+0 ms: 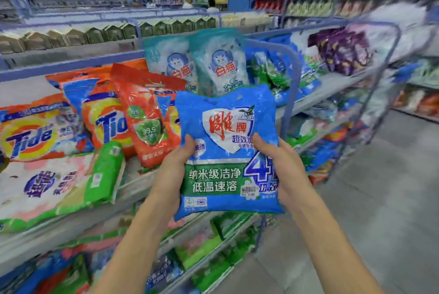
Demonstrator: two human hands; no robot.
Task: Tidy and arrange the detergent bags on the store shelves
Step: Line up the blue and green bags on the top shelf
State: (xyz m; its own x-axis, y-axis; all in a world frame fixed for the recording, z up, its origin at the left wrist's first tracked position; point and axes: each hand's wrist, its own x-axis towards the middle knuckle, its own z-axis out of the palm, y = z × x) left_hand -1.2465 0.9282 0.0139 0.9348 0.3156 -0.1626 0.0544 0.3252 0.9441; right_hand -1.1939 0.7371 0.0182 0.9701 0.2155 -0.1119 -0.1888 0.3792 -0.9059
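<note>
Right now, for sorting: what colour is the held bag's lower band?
Green, on the blue plastic detergent bag; head view.

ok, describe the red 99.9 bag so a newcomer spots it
Find the shelf of orange Tide bags at left. Directly left of the held-up blue bag leans a red-orange bag. Only it shows a green 99.9 shield, not the Tide roundel.

Bags point(147, 115) crowd shelf point(140, 186), aisle floor point(392, 198) open

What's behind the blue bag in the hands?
Two cat-logo bags stand behind the blue bag, their tops showing above it. Orange bags show past its left edge. It covers their lower parts and whatever sits below them.
</note>
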